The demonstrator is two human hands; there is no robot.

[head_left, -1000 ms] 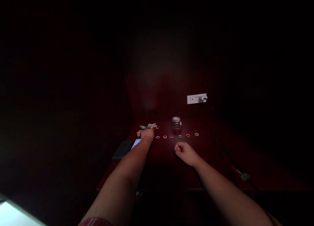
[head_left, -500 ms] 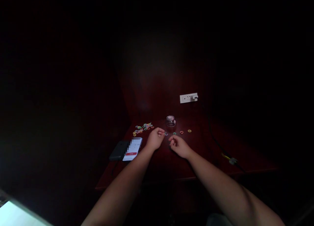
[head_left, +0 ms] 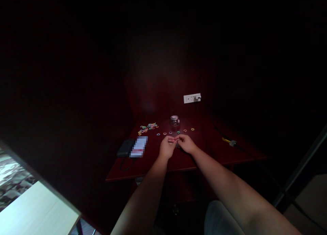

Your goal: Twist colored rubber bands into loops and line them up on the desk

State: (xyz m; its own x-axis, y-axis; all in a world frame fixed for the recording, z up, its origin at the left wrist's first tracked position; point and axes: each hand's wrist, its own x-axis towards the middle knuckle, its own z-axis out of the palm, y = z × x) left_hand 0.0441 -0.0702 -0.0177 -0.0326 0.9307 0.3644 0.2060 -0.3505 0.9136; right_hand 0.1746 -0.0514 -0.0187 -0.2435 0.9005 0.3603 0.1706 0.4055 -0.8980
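A row of coloured bands (head_left: 178,133) is lying just in front of a clear jar (head_left: 175,123), a loose pile (head_left: 150,126) spreading to its left. On the jar's near side, the left hand (head_left: 167,147) and right hand (head_left: 186,144) are curling half-closed, fingertips together; whether they are gripping anything is unclear. Probably light, soft and stretchy, each band is inviting a rim pinch.

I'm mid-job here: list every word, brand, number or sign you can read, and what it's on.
No text is readable.
Phone screen: pixelated, illegible.
Jar lid: too small to tell.
Wall socket: no legible marking.
Black device: too dark to tell.
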